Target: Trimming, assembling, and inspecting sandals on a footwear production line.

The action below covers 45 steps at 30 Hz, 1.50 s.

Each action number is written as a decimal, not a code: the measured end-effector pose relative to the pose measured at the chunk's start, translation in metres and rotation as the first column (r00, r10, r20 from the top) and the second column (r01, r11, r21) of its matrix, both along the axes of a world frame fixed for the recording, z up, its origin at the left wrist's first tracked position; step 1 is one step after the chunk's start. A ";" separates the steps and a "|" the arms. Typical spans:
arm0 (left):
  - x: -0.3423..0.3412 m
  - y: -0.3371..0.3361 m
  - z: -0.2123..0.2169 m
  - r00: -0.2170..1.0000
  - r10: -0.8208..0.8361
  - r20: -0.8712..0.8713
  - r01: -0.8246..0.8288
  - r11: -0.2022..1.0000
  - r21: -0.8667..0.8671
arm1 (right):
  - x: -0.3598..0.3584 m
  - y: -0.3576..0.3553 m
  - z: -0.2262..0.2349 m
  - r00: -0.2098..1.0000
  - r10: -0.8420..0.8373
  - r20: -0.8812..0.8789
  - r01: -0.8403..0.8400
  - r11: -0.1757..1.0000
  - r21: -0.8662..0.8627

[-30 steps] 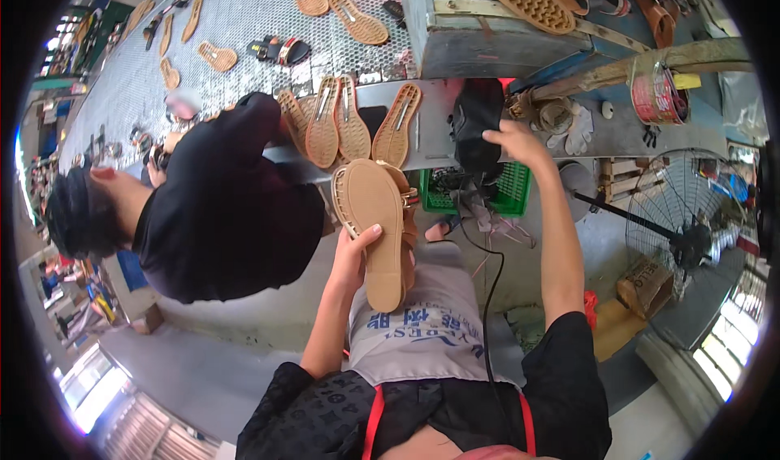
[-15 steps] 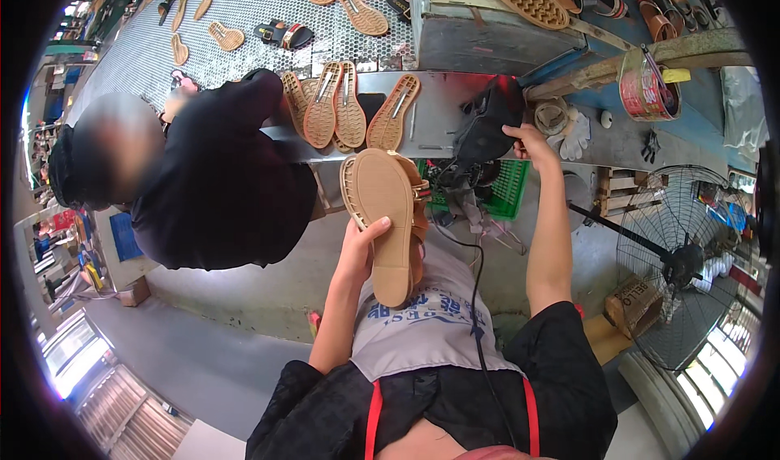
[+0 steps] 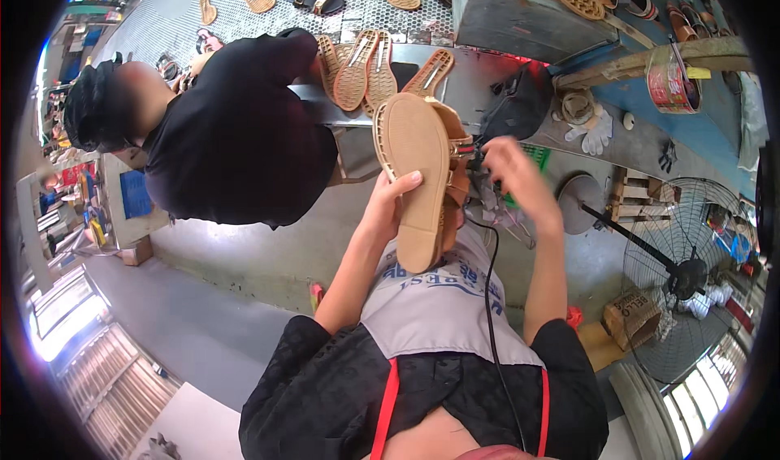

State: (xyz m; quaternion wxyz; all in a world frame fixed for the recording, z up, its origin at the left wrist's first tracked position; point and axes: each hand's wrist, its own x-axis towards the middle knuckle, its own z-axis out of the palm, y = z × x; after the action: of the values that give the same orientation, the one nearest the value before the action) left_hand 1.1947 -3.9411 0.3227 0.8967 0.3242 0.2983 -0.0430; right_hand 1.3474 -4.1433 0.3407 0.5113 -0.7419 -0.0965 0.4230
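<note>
A tan sandal (image 3: 420, 164) is held up in front of my apron, its flat sole turned toward me. My left hand (image 3: 390, 204) is closed around its left edge, thumb pressed on the sole. Brown straps with a striped band show along the sandal's right side. My right hand (image 3: 518, 176) is in the air just right of the sandal, its bent fingers smeared by motion; whether anything is in them I cannot tell. Beyond it, a dark bag-like bundle (image 3: 520, 107) lies on the bench edge. Several tan soles (image 3: 355, 74) with treads up lie on the bench behind the sandal.
A person in black (image 3: 240, 135) works at the left. A green crate (image 3: 532, 158) is partly hidden behind my right hand. At the right stand a wire-caged fan (image 3: 686, 277) and a cardboard box (image 3: 632, 318). A white glove (image 3: 597, 133) lies on the bench. A black cable (image 3: 490, 298) hangs down my front.
My right hand has left the dark bundle and come back toward the sandal. My left hand keeps the sandal, now higher in view. The whole view has shifted.
</note>
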 end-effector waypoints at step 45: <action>0.009 -0.039 -0.009 0.932 -0.005 0.364 -0.168 0.880 0.444 | -0.106 -0.086 0.069 0.938 0.282 0.200 -0.344 0.807 0.480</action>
State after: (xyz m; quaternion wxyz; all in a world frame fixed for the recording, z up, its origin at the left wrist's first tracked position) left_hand 1.2038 -3.9805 0.3135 0.8318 0.5199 0.1470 0.1275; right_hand 1.2416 -4.2297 0.4100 0.6048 -0.5784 -0.3558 0.4161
